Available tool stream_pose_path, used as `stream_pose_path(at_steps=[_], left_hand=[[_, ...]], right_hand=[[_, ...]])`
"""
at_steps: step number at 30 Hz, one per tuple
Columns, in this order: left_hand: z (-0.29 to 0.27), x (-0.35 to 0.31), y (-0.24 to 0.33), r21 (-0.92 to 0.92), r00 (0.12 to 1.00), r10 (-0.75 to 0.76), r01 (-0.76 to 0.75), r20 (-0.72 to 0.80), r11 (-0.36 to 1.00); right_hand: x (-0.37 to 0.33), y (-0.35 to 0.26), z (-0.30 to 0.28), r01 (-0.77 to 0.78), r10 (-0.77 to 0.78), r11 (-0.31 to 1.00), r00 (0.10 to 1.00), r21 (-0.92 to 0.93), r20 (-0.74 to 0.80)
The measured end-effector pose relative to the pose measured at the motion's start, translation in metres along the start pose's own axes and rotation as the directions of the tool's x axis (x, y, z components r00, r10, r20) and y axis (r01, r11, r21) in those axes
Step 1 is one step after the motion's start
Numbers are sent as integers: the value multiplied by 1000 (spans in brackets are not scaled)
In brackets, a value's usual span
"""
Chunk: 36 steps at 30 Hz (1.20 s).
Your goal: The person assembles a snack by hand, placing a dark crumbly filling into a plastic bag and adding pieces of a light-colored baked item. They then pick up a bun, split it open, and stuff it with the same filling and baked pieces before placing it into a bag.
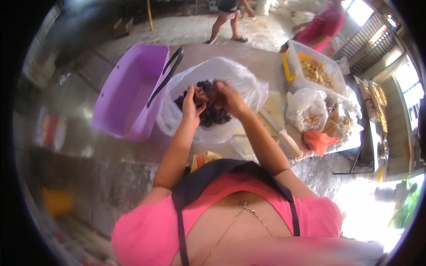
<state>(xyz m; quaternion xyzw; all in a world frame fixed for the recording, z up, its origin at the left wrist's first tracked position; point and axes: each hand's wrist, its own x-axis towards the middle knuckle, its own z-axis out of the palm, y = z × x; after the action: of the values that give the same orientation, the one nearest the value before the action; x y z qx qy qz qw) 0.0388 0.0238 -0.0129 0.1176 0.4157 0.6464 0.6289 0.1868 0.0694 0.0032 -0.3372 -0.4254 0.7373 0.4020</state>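
Translucent plastic spreads wide in the head camera's view, where an open bag point(242, 80) of dark, crinkled pieces point(215, 117) sits on a table point(193, 55) beneath a worker's two bare hands. The left hand point(191, 106) has its grip around a brown clump point(201, 95), raised over the dark pieces at the middle of the bag. The right hand point(228, 95) bends in close beside it, fingers curled; blur hides whether its grip holds a piece, so that cannot be told. Left of the bag stands a purple basket point(117, 99) with a black handle point(176, 62). To the right, a knife point(288, 139) with a pale handle lies slantwise near the worker's right forearm. Beyond it, a clear tub point(290, 55) with a yellow handle point(289, 71) contains yellowish-brown pieces point(316, 73), behind a whitish plastic bag point(304, 106) and a crumpled orange-red bag point(318, 141). Two other people, one in a deep pink top point(326, 24), appear past the table's far edge.
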Motion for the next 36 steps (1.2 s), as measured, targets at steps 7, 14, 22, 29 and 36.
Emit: stream_pose_path(at_steps=[7,14,22,29,36], left_hand=[[1,-7,3,234,948,77,-155,310,960],[0,-8,0,401,951,209,-287,227,870],[4,-8,-2,739,933,217,-360,287,570],[-5,-9,-1,548,923,-101,-131,372,826],[-11,-6,5,237,915,-105,11,390,972]], right_hand=[[-4,3,-6,55,-61,992,997,115,52],[-9,-1,-8,127,-130,989,991,-72,-31],[-14,-1,1,180,-264,889,953,-420,-150],[-11,-5,-12,-84,-5,929,971,-361,-237],[-12,-4,-21,-26,22,984,999,-175,-23]])
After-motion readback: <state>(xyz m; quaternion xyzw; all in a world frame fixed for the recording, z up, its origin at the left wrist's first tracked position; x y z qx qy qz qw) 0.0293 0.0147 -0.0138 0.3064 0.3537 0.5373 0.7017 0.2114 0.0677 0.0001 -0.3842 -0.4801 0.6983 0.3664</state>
